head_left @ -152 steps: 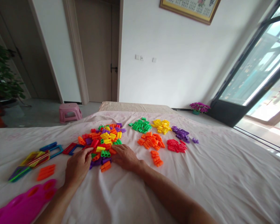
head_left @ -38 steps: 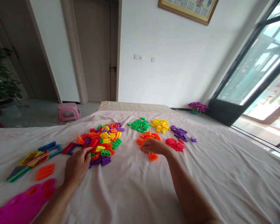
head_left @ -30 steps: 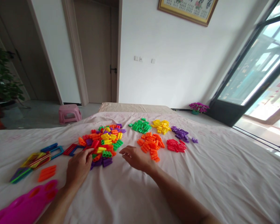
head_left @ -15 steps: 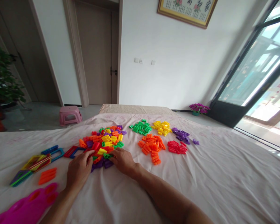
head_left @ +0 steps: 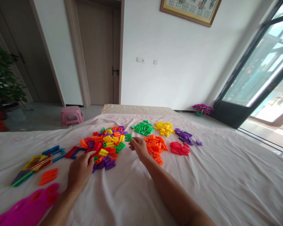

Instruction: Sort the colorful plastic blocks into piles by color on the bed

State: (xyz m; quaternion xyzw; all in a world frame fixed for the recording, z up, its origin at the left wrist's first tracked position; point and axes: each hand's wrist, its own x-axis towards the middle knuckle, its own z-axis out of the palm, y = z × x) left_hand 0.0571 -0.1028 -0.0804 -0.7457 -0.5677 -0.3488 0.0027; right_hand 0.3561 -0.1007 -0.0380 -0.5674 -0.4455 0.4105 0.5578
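My right hand (head_left: 138, 147) pinches a green plastic building block (head_left: 128, 137) with a toothed end, raised just right of the mixed pile (head_left: 111, 140). That pile holds red, orange, yellow, green and purple blocks. At its near left edge, my left hand (head_left: 81, 168) rests with the index finger reaching to the blocks and nothing visible in its grasp. Sorted heaps lie to the right: green blocks (head_left: 143, 128), yellow blocks (head_left: 164, 128), purple blocks (head_left: 184, 136), orange blocks (head_left: 156, 146) partly behind my right hand, and red blocks (head_left: 179, 148).
Left of the pile lie coloured magnetic frame tiles (head_left: 39, 163), an orange block group (head_left: 48, 176) and a pink plastic item (head_left: 25, 205). A wrinkled pale cloth (head_left: 214, 182) covers the surface. Beyond it stand a pink stool (head_left: 72, 115) and potted purple flowers (head_left: 202, 109).
My right hand has lifted out of the mixed pile and moved up and right, carrying a green block. My left hand has stayed at the pile's edge.
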